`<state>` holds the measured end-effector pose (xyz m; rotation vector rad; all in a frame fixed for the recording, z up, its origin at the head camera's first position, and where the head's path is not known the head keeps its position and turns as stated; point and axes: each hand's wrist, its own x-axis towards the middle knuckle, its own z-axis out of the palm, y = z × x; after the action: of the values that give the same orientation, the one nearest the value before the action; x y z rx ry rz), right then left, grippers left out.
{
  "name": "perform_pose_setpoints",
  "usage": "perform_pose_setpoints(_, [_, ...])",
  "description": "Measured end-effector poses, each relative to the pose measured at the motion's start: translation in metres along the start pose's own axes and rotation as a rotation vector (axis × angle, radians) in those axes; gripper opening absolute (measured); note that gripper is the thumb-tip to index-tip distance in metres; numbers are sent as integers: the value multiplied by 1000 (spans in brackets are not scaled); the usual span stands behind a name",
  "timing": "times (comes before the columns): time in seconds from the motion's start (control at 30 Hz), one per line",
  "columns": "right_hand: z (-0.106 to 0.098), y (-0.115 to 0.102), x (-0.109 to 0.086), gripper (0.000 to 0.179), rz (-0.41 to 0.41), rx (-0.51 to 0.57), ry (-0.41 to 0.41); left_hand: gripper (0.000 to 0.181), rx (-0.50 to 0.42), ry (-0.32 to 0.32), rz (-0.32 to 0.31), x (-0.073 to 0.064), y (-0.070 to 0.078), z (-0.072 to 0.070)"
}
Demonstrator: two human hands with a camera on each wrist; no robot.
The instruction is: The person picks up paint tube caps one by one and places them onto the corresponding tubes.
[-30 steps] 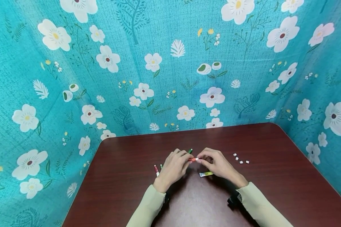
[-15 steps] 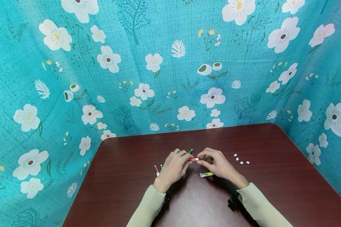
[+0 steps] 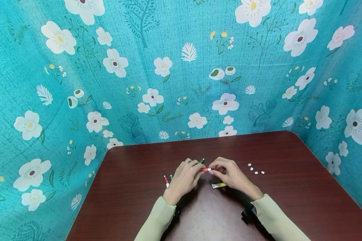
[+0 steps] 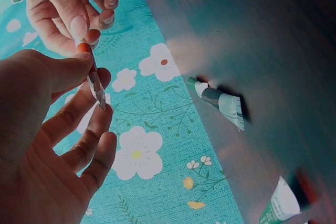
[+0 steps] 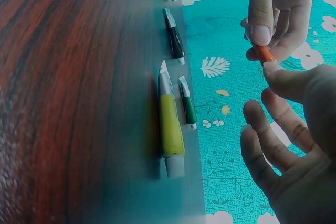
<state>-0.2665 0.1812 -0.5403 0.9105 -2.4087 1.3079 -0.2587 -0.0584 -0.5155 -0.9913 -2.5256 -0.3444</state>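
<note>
Above the table, both hands meet at a small orange paint tube (image 3: 205, 169). My left hand (image 3: 184, 176) pinches its body between thumb and fingers; the flattened silver end (image 4: 96, 88) pokes out below the thumb in the left wrist view. The thumb and forefinger of my right hand (image 3: 230, 171) pinch the white-capped end, while the other fingers are spread loosely in the right wrist view. The fingertips partly hide the cap. Below the right hand lies a yellow paint tube (image 5: 170, 124), its cap hidden from the head view.
A green tube (image 3: 202, 160) lies beyond the hands. By the left wrist are a red tube (image 3: 166, 180) and another green tube (image 3: 171, 176). Several small white caps (image 3: 256, 172) are scattered to the right. A flowered teal cloth (image 3: 175, 80) hangs behind the dark red table (image 3: 132, 201).
</note>
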Motion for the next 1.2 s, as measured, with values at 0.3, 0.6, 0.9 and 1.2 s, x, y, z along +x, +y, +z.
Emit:
perform_pose_setpoints(0.3, [-2, -1, 0, 12, 22, -15, -13, 14, -4, 6, 10, 0, 0, 0])
perform_pose_setpoints(0.6, [-2, -4, 1, 9, 56, -23, -21, 13, -19, 11, 14, 1, 0, 0])
perform_pose_setpoints(0.9, [-3, -5, 1, 8, 62, -42, -39, 12, -44, 9, 17, 2, 1, 3])
perform_pose_setpoints(1.2, [-3, -4, 0, 9, 27, -59, -51, 12, -55, 26, 7, 1, 3, 5])
